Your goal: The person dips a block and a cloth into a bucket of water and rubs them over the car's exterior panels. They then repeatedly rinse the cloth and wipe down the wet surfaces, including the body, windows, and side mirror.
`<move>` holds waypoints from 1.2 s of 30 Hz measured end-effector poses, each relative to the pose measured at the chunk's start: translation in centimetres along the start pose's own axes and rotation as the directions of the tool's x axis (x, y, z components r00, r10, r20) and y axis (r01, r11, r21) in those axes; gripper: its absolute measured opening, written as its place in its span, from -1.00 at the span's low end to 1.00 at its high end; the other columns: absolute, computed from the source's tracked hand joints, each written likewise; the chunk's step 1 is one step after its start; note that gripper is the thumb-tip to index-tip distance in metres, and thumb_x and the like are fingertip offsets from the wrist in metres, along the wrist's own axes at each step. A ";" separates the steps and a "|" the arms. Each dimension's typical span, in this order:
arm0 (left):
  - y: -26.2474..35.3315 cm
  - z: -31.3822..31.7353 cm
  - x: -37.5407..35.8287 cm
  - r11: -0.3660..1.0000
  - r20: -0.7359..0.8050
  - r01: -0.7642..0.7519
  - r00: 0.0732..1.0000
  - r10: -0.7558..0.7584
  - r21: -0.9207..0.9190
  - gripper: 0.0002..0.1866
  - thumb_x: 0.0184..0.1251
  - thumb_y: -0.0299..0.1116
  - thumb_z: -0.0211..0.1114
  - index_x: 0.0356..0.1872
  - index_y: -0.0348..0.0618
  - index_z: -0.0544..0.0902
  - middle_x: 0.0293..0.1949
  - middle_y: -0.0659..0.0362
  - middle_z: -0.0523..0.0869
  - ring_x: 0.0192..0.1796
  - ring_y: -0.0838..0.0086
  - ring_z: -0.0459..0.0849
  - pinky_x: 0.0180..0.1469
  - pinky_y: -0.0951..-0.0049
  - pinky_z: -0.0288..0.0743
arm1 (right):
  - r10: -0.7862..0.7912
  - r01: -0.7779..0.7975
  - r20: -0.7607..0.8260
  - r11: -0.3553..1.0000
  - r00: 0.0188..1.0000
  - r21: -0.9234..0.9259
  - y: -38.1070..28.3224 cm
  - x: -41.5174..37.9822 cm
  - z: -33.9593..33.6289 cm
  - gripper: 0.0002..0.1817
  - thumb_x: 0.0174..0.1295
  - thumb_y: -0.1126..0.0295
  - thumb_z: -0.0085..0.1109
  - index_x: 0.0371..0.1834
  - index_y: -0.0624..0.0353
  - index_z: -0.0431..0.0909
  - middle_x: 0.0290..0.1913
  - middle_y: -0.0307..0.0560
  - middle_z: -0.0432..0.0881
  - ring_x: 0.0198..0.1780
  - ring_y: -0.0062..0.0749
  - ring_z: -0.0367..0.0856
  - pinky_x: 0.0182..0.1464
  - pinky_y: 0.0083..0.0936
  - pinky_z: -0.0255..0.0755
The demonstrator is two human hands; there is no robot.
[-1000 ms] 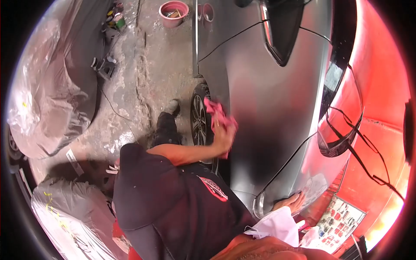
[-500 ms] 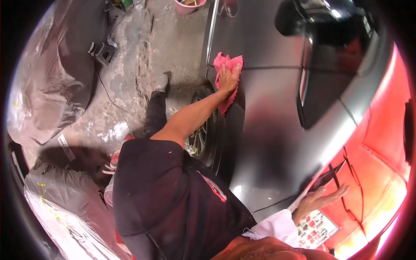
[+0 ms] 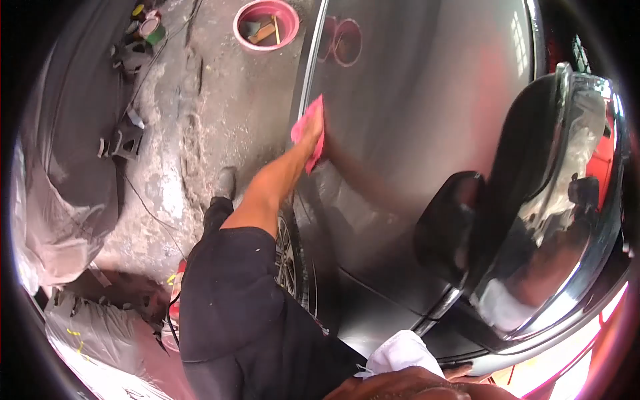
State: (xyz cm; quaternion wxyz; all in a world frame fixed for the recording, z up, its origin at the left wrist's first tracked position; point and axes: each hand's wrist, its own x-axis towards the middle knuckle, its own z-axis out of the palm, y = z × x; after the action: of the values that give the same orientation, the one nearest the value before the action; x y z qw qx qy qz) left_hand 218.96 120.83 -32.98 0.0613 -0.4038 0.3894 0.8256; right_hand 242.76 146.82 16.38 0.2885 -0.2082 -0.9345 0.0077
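My left hand (image 3: 311, 133) presses a pink cloth (image 3: 316, 160) against the side of a dark grey car (image 3: 400, 100), close to the bright trim strip (image 3: 312, 60) along its lower edge. The fingers lie over the cloth and are partly hidden by the wrist. My right hand (image 3: 459, 371) shows only as a small part at the bottom, beside the car body; its fingers cannot be made out. A large wing mirror with a chrome cover (image 3: 567, 180) juts out at the right. The wheel (image 3: 285, 257) is below my left forearm.
A pink tub (image 3: 297, 30) with a few items in it stands on the rough concrete floor (image 3: 220, 100). Covered shapes (image 3: 80, 153) line the left side, with a grey stand (image 3: 123, 141) and a cable (image 3: 150, 210) near them. Small cans (image 3: 152, 28) sit at the upper left.
My left hand has moved the pink cloth along the car, past the wheel toward the trim strip. The view has shifted forward along the car. My right hand, earlier spread, is now mostly hidden.
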 end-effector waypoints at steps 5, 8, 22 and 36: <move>17.7 9.6 9.6 0.833 0.259 -0.500 0.859 0.442 0.236 -0.32 0.51 0.14 -0.11 0.44 -0.14 0.33 0.32 -0.03 0.43 0.36 0.22 0.34 0.45 0.25 0.12 | 0.092 -0.092 -0.005 0.988 0.996 -0.127 -0.1 0.0 -0.4 -0.30 0.44 0.05 -0.14 0.53 0.21 0.07 0.47 0.28 0.19 0.42 0.13 0.22 0.43 -0.10 0.07; 28.0 16.6 6.8 -0.225 0.564 -0.781 0.189 0.804 0.583 -0.42 0.50 -0.31 -0.04 0.47 -0.33 0.19 0.50 -0.28 0.10 0.54 -0.13 0.09 0.54 0.05 -0.05 | 0.142 -0.143 -0.022 0.972 0.990 -0.185 0.3 -0.7 -1.2 -0.31 0.42 0.08 -0.10 0.52 0.24 0.09 0.45 0.31 0.23 0.38 0.16 0.28 0.40 -0.09 0.13; -1.1 4.3 -29.5 0.201 0.568 -0.944 0.319 0.759 0.262 -0.32 0.26 -0.23 0.16 0.41 -0.29 0.34 0.44 -0.17 0.26 0.50 -0.17 0.11 0.51 -0.16 -0.12 | -0.072 0.068 -0.012 0.981 0.997 -0.180 -0.8 -1.4 -2.8 -0.21 0.34 0.09 0.11 0.49 0.38 0.13 0.42 0.40 0.28 0.41 0.16 0.31 0.44 -0.17 0.15; -1.5 3.4 -37.1 -0.046 0.822 -0.995 0.044 0.568 0.085 -0.35 0.43 -0.14 0.00 0.45 -0.30 0.26 0.49 -0.24 0.15 0.53 -0.16 0.06 0.52 -0.13 -0.15 | -0.235 0.223 -0.068 0.963 0.970 -0.151 0.7 -1.5 -3.3 -0.12 0.29 -0.08 0.17 0.51 0.30 0.13 0.42 0.28 0.32 0.41 0.10 0.34 0.37 -0.16 0.27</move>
State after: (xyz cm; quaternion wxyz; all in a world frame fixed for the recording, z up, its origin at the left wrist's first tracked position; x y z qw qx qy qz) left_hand 242.18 132.15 -6.13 -0.2169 0.2567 0.7773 0.5318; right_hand 245.96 146.46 18.24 0.3117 -0.1188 -0.9373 -0.1012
